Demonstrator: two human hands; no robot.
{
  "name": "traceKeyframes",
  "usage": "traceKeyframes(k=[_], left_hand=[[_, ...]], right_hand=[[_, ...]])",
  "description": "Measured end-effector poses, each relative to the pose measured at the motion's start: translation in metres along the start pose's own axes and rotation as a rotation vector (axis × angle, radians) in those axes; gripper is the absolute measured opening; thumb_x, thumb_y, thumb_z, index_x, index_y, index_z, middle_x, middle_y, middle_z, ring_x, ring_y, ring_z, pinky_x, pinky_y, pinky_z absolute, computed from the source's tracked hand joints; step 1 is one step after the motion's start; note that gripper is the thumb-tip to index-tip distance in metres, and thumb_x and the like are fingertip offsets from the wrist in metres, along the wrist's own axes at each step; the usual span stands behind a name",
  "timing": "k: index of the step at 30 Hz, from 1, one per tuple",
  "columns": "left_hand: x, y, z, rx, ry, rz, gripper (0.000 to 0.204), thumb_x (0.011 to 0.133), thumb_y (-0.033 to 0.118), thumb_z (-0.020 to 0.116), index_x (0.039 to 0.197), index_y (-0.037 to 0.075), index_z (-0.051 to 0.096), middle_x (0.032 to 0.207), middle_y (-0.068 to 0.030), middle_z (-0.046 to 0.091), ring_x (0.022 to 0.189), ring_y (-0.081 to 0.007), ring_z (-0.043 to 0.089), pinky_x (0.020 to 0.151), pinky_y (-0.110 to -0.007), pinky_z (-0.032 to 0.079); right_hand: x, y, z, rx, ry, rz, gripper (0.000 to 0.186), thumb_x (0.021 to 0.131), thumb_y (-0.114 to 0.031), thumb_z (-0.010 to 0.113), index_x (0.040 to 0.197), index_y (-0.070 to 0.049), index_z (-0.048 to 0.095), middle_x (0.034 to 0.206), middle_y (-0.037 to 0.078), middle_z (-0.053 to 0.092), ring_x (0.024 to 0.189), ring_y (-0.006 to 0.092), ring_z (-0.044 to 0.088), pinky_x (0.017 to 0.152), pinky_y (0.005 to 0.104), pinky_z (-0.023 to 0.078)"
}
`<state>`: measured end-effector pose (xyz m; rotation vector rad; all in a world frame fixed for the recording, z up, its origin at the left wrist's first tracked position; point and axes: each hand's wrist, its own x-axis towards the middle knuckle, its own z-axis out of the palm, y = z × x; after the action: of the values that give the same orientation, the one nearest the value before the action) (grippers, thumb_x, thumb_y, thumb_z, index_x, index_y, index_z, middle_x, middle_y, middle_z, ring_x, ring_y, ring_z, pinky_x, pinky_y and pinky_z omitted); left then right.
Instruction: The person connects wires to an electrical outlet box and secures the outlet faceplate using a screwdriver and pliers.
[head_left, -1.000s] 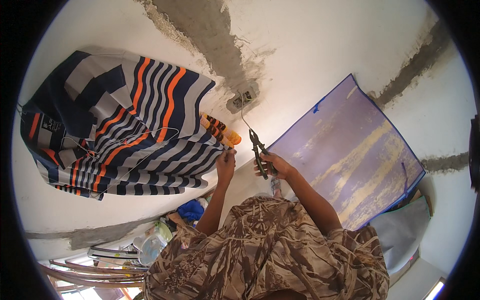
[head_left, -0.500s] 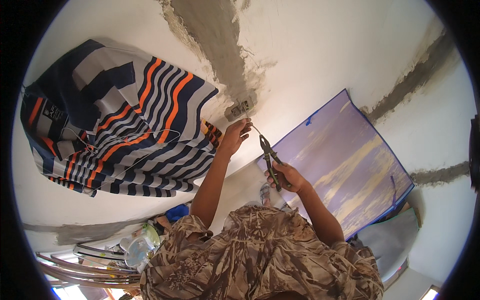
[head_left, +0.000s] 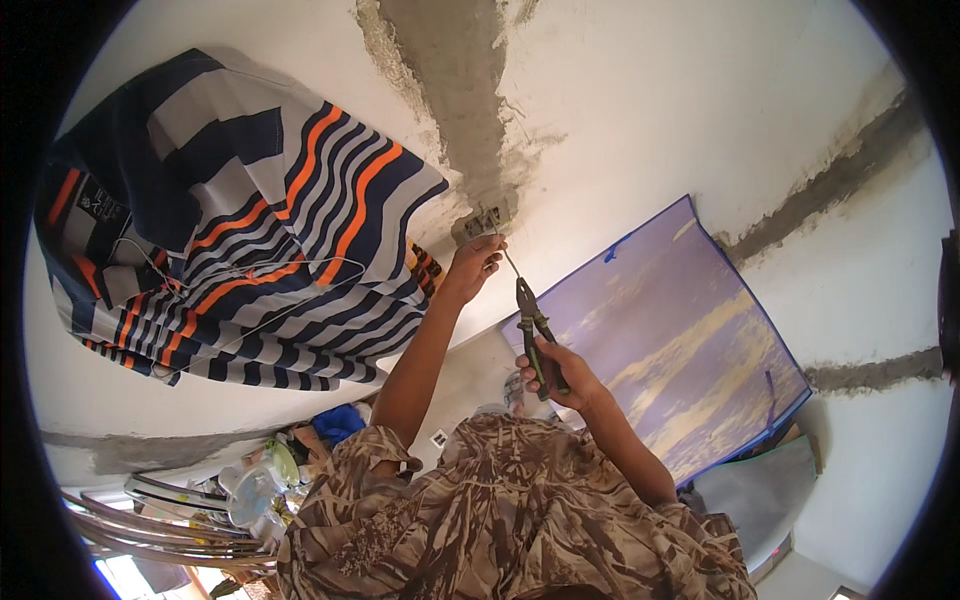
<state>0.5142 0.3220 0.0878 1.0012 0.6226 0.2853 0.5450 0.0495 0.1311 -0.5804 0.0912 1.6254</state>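
Note:
My left hand [head_left: 474, 268] is raised to the wall, its fingertips pinched around a thin wire [head_left: 511, 261] just below a recessed electrical box [head_left: 482, 223]. The wire appears to come out of that box, though my fingers cover part of it. In my right hand [head_left: 562, 374] is a pair of dark pliers [head_left: 529, 312] with green on the handles, fingers wrapped round the grips. The pliers point up, their jaws at the wire's lower end. Whether the jaws bite the wire is too small to tell.
A striped shirt [head_left: 290, 230] hangs on the wall at left, close to my left arm. At right leans a purple-and-yellow sheet [head_left: 660, 330] with a blue edge. Rough cement strips [head_left: 455, 100] run along the wall. Clutter and curved pipes [head_left: 170, 530] lie lower left.
My right hand and the pliers have shifted slightly left, and the pliers stand more upright. The left hand keeps its pinch near the box. The whole view has tilted a little.

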Motion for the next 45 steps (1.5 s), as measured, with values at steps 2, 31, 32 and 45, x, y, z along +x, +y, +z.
traceKeyframes(k=[2,31,32,45], left_hand=[[0.006,0.003,-0.004,0.048,-0.014,0.054,0.020,0.095,0.026,0.066,0.104,0.009,0.068,0.092,0.0026,0.065,0.083,-0.0075,0.054,0.073,-0.024,0.044],[0.000,0.045,-0.013,1.141,-0.102,0.971,0.020,0.086,0.016,0.071,0.103,0.006,0.071,0.105,-0.0054,0.061,0.088,-0.0217,0.064,0.077,-0.032,0.053],[0.001,0.045,-0.011,1.134,-0.111,0.975,0.020,0.086,0.016,0.071,0.103,0.007,0.071,0.106,-0.0052,0.061,0.088,-0.0219,0.064,0.078,-0.033,0.053],[0.021,0.033,-0.007,1.459,0.006,1.151,0.030,0.085,0.029,0.071,0.105,0.006,0.067,0.093,-0.0137,0.065,0.073,-0.0283,0.067,0.062,-0.038,0.056]], right_hand=[[-0.004,-0.009,-0.002,0.012,-0.005,0.017,0.022,0.104,-0.031,0.044,0.112,-0.011,0.042,0.092,0.009,0.057,0.078,0.0178,0.056,0.062,0.0315,0.048],[-0.015,-0.042,-0.011,-0.114,0.015,0.119,0.030,0.099,-0.035,0.056,0.118,-0.015,0.047,0.091,0.006,0.057,0.077,0.0170,0.053,0.062,0.0301,0.043],[-0.016,-0.044,-0.012,-0.117,0.017,0.122,0.029,0.099,-0.035,0.056,0.117,-0.014,0.048,0.091,0.006,0.057,0.078,0.0171,0.053,0.062,0.0302,0.043],[-0.031,-0.097,-0.013,-0.521,0.147,0.036,0.027,0.099,-0.034,0.056,0.104,-0.008,0.054,0.095,0.012,0.064,0.094,0.0238,0.066,0.075,0.0415,0.057]])
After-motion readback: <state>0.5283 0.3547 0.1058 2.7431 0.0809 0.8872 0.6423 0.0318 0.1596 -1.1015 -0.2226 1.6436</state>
